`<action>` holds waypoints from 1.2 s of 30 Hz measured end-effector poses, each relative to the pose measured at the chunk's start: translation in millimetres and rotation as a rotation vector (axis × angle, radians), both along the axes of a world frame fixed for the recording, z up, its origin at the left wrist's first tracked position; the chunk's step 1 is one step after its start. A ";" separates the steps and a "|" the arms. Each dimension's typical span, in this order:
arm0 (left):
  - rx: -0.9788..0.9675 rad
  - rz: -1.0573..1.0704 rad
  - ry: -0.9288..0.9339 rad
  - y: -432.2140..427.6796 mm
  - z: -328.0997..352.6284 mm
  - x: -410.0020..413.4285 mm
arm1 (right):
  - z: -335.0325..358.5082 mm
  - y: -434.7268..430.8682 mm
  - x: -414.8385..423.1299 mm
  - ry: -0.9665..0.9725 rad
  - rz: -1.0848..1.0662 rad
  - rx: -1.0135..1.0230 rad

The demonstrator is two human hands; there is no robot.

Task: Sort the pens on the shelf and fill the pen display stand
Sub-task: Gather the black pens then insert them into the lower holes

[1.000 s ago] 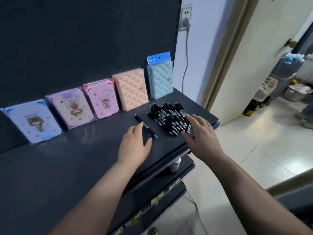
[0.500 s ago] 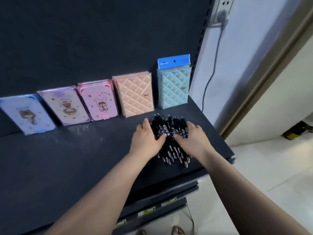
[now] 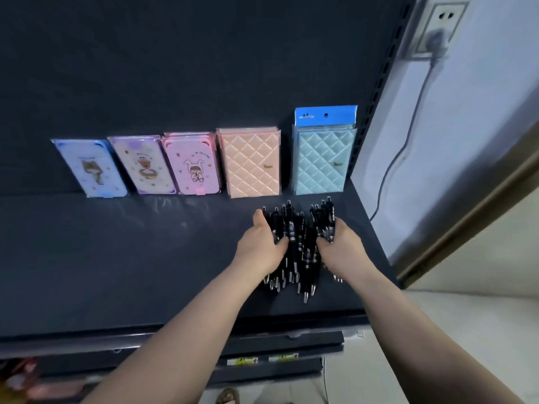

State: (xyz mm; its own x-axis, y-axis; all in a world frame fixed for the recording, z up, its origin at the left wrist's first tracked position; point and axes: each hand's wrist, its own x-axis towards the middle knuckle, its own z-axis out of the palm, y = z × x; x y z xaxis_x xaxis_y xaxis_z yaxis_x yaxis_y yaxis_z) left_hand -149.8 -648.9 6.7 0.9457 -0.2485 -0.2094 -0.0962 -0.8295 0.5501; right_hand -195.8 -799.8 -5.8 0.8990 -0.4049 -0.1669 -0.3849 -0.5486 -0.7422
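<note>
Heap of black pens (image 3: 302, 249) lying on the dark shelf (image 3: 145, 258), over at 3 o'clock. Squeezed from both sides: left hand (image 3: 261, 247) at 9 o'clock of the heap, right hand (image 3: 342, 250) at 3 o'clock, fingers curled round pens.

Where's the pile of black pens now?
Head view: the black pens lie at the right end of the shelf, between the left hand and right hand, in front of the peach case and blue case.

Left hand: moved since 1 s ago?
Yes. The left hand went right, from bare dark shelf to the left side of the pile of black click pens, in front of the peach quilted notebook.
</note>
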 end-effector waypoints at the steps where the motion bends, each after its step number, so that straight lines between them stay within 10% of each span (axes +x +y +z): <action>1: -0.018 0.024 0.027 0.2 0.6 -0.3 | -1.2 -2.9 -0.7 -0.001 0.001 0.042; 13: 0.028 0.073 0.163 20.9 0.5 6.1 | -5.5 -18.6 -0.8 0.023 -0.068 0.415; 23: -1.158 0.427 0.518 82.7 27.3 -6.1 | 57.1 29.1 5.7 -0.092 0.182 0.820; 36: -1.439 0.797 0.332 299.4 38.6 -86.0 | 55.0 319.6 1.7 0.100 0.571 0.748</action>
